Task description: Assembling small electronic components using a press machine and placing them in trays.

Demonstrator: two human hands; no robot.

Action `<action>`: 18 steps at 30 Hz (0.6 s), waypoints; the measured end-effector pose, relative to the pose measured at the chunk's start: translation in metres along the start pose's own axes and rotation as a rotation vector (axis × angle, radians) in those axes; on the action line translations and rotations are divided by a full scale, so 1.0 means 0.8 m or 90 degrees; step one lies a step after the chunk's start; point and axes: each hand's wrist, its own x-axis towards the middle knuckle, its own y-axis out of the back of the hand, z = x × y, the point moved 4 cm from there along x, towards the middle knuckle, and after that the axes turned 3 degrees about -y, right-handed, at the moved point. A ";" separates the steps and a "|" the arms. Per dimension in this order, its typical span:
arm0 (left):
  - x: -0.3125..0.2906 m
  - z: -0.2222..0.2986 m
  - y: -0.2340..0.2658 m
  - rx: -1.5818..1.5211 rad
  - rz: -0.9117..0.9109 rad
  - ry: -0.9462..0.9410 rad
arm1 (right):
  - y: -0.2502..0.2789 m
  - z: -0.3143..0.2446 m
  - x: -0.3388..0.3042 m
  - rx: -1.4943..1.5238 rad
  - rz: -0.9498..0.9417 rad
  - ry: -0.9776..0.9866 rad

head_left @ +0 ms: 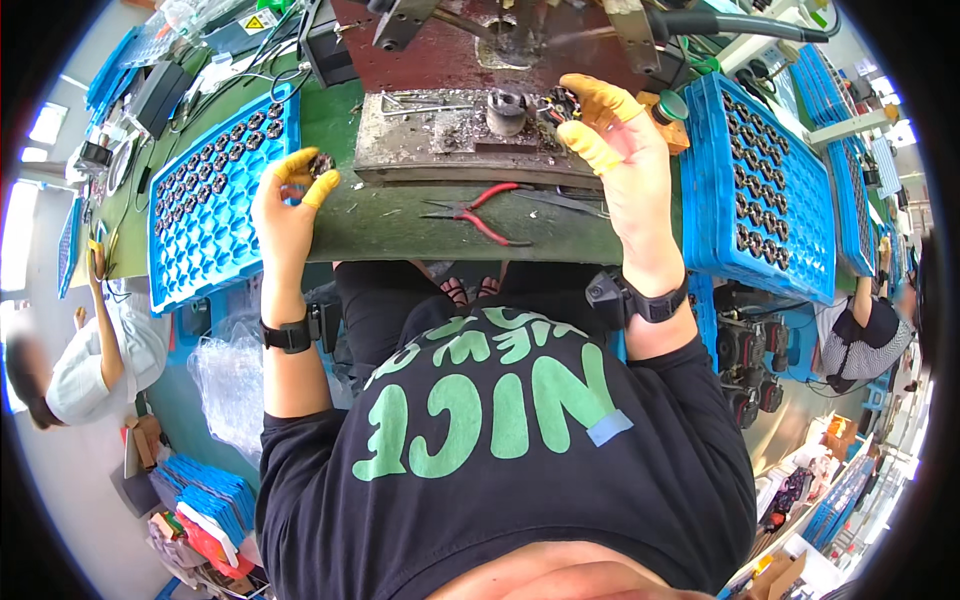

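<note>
My left hand [284, 215], with yellow covers on its fingers, pinches a small dark round part [321, 165] that looks like a wound motor core. It is held between the left tray and the metal block. My right hand [632, 160], also in yellow finger covers, grips a similar dark part with coloured wires [558, 106], just right of the round metal post [507, 113] on the steel fixture block [440, 160]. Red-handled pliers [478, 213] lie on the green bench in front of the block, with tweezers [565, 203] to their right.
A blue tray [225, 265] partly filled with dark round parts lies on the left. Stacked blue trays [790, 265] with more parts stand on the right. Hex keys [425, 105] lie on the fixture. Machine parts overhang the block's far side. People sit at both sides.
</note>
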 end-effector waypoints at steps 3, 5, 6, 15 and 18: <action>0.021 0.066 -0.024 -0.030 -0.043 -0.110 | 0.006 -0.008 -0.015 0.088 -0.017 -0.012; 0.035 0.117 -0.049 -0.045 -0.079 -0.155 | 0.009 -0.010 -0.022 0.147 -0.020 -0.026; 0.041 0.139 -0.063 -0.075 -0.077 -0.168 | 0.011 -0.012 -0.026 0.144 -0.016 -0.024; 0.062 0.176 -0.126 -0.116 -0.135 -0.191 | 0.031 -0.023 -0.054 0.319 -0.032 -0.089; 0.063 0.176 -0.125 -0.094 -0.166 -0.147 | 0.031 -0.025 -0.058 0.319 -0.018 -0.090</action>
